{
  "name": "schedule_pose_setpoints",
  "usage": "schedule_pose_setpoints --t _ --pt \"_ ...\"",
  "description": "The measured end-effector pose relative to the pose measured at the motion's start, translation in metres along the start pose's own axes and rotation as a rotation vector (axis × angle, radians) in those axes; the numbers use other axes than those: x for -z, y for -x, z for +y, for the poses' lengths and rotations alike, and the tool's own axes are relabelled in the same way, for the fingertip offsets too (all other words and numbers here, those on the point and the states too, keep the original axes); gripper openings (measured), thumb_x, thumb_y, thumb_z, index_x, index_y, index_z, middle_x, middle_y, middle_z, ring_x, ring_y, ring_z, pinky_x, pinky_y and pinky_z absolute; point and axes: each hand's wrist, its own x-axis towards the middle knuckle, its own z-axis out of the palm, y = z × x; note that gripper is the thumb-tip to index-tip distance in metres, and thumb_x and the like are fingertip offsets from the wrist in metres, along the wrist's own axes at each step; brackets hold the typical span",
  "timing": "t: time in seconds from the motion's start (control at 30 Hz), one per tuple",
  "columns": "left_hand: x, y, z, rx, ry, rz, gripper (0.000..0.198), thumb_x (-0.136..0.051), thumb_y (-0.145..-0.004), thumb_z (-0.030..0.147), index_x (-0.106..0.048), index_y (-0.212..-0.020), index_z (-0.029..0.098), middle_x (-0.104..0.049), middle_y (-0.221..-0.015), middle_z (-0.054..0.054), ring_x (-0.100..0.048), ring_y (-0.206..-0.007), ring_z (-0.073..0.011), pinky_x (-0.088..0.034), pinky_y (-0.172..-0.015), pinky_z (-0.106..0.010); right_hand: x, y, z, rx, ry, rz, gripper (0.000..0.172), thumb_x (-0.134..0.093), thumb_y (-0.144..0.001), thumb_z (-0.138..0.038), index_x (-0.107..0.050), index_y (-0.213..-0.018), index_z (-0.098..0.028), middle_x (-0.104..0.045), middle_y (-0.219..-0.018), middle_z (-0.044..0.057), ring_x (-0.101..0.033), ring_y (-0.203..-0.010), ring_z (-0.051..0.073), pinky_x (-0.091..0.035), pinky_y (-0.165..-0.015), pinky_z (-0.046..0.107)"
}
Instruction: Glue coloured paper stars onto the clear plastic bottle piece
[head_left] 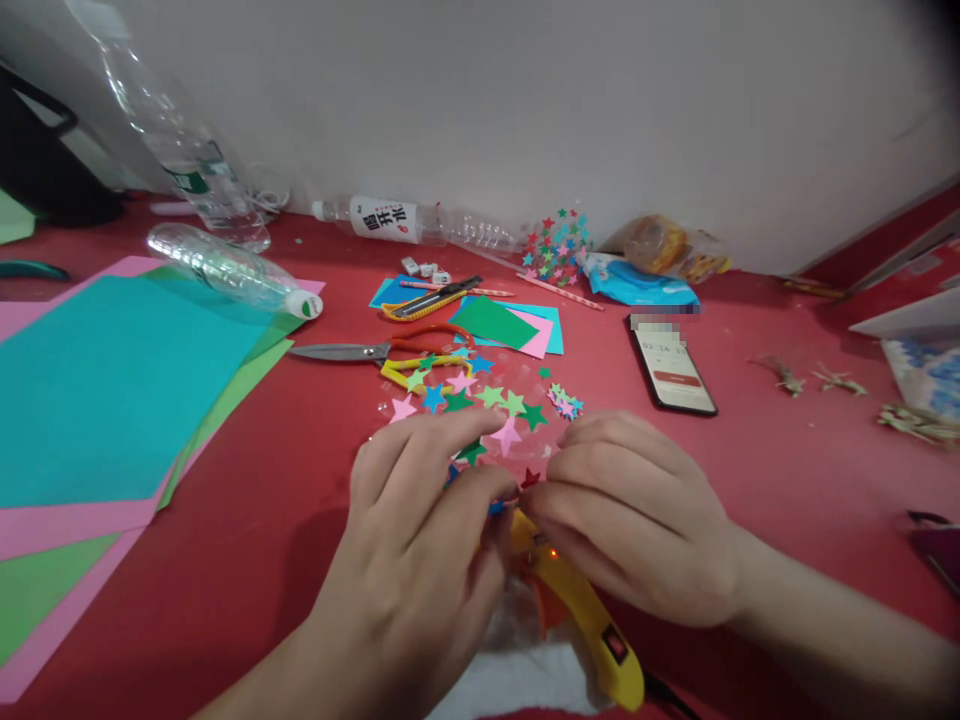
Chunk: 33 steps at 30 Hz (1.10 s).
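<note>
My left hand (431, 530) is closed in a pinch, with a small blue piece (496, 508) showing at its thumb and fingertip. Close beside it, my right hand (645, 510) has its fingers pressed together; their tips nearly meet the left ones, and whatever they pinch is hidden. Below both hands lies a yellow glue gun (581, 610) with an orange trigger and a glowing red light. Paper stars (507, 436) in pink, green and blue are scattered just beyond my fingers. A dark red star (530, 478) sits between the two hands.
Scissors (341, 352), a yellow utility knife (431, 300) and small paper sheets (499, 325) lie behind the stars. Large coloured sheets (112, 390) and a plastic bottle (225, 270) fill the left. A phone (671, 365) rests at right. More bottles (386, 218) line the wall.
</note>
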Motion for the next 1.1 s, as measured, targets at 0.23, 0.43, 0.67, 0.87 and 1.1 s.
schedule_pose_setpoints --t 0.23,0.43,0.67,0.87,1.1 --pt "0.0003 0.0006 0.0000 0.023 -0.016 -0.015 0.020 -0.057 -0.079 0.004 -0.061 -0.094 0.016 -0.060 -0.120 -0.013 -0.056 -0.106 -0.0274 -0.043 -0.094 -0.047 -0.0018 -0.0043 -0.0032 -0.043 0.029 0.021 0.013 -0.054 -0.090 -0.008 -0.065 -0.084 -0.013 -0.064 -0.075 0.004 -0.054 -0.074 0.016 -0.049 -0.073 0.032" --pt "0.0008 -0.0004 0.0002 0.028 -0.012 0.002 0.020 -0.057 -0.079 0.007 -0.060 -0.095 0.019 -0.060 -0.119 -0.011 -0.057 -0.104 -0.0277 -0.043 -0.092 -0.047 -0.0027 -0.0074 -0.0032 -0.044 0.044 0.034 0.018 -0.052 -0.092 -0.010 -0.066 -0.081 -0.013 -0.065 -0.074 0.005 -0.053 -0.072 0.017 -0.048 -0.069 0.031" --pt "0.0008 0.0012 0.0010 0.040 -0.006 -0.039 0.021 -0.060 -0.079 0.011 -0.060 -0.099 0.017 -0.057 -0.124 -0.014 -0.054 -0.112 -0.0318 -0.039 -0.097 -0.051 -0.0049 -0.0040 -0.0014 -0.030 0.040 0.034 0.018 -0.051 -0.093 -0.011 -0.067 -0.084 -0.012 -0.066 -0.077 0.006 -0.054 -0.074 0.017 -0.048 -0.070 0.032" --pt "0.0016 0.0005 0.0018 0.075 0.012 -0.046 0.016 -0.058 -0.081 0.010 -0.059 -0.095 0.017 -0.057 -0.124 -0.014 -0.053 -0.113 -0.0298 -0.038 -0.096 -0.051 -0.0049 -0.0028 -0.0017 -0.024 0.028 0.017 0.021 -0.049 -0.096 -0.015 -0.067 -0.086 -0.013 -0.066 -0.078 0.006 -0.053 -0.074 0.016 -0.048 -0.071 0.031" --pt "0.0035 -0.0006 0.0020 0.090 -0.009 -0.048 0.015 -0.056 -0.082 0.010 -0.060 -0.093 0.019 -0.057 -0.124 -0.013 -0.053 -0.111 -0.0303 -0.038 -0.095 -0.052 -0.0020 -0.0047 -0.0029 -0.048 0.031 0.049 0.010 -0.056 -0.091 -0.013 -0.065 -0.089 -0.013 -0.065 -0.079 0.006 -0.054 -0.075 0.016 -0.048 -0.071 0.032"
